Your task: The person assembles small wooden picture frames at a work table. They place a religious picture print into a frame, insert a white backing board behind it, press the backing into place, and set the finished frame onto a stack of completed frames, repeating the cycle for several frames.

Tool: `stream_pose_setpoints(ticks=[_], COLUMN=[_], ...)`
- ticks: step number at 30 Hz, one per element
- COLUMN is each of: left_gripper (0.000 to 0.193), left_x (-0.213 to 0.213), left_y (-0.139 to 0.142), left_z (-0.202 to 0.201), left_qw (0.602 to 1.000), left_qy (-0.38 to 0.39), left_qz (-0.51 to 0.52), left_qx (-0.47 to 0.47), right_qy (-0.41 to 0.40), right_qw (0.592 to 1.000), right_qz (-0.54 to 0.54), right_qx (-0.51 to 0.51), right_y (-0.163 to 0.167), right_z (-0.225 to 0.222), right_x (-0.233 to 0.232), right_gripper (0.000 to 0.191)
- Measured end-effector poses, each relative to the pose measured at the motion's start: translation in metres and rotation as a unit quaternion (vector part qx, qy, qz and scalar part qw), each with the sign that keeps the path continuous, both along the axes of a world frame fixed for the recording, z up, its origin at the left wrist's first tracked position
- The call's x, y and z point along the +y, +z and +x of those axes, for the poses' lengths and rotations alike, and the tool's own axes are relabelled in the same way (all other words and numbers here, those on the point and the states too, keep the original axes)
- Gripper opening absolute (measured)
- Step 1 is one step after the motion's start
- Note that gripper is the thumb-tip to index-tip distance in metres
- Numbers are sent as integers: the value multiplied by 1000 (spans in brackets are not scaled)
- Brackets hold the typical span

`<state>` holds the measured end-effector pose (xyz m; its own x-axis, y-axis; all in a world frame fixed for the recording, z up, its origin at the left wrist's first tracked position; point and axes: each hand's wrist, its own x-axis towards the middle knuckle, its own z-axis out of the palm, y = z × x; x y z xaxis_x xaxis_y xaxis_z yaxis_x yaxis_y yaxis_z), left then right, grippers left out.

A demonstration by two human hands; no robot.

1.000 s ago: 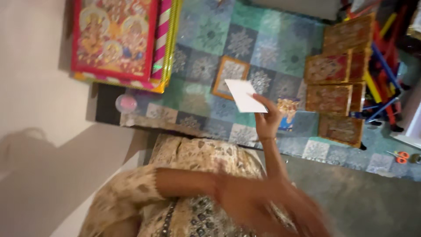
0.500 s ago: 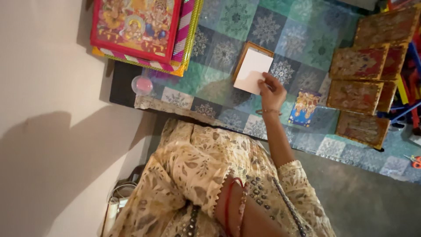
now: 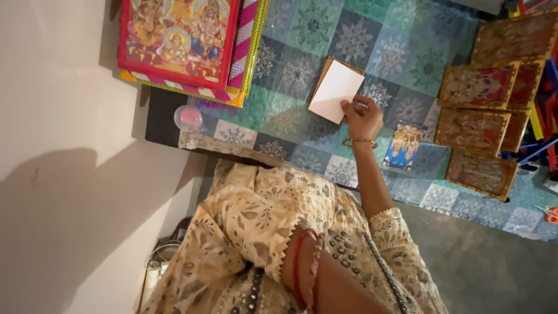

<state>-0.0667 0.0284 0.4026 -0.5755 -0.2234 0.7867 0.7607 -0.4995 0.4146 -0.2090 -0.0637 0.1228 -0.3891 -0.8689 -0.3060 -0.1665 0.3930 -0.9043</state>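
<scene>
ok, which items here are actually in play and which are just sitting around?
In play:
- right hand, fingertips on the white card
- gold-edged frame under that card

Lying about:
- small colourful picture card
- gold framed pictures stacked at the right
- large red-bordered picture
- small pink-lidded pot
- orange scissors
- patterned cloth

Your left hand is out of sight: only the forearm with red bangles (image 3: 299, 264) shows, cut off by the bottom edge. The white card (image 3: 336, 91) hides most of the gold-edged frame (image 3: 323, 68) beneath it. Your right hand (image 3: 361, 116) shows its back, so its grip on the card is unclear. The picture stack (image 3: 180, 40) runs off the top.
</scene>
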Motion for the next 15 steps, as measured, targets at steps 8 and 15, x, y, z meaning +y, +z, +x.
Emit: stream_pose_setpoints(ticks=[8,15], left_gripper=[22,35], left_x=[-55,-116], left_y=[-80,-227], left_z=[-7,64], left_qw=[908,491], left_qy=[267,592], left_qz=[98,-10], left_qx=[-307,-639], right_qy=[97,15], right_qw=[979,998], right_qz=[-74,35], right_qx=[163,55], right_y=[-25,-5], right_z=[-28,-8], right_x=[1,-2], right_gripper=[28,28])
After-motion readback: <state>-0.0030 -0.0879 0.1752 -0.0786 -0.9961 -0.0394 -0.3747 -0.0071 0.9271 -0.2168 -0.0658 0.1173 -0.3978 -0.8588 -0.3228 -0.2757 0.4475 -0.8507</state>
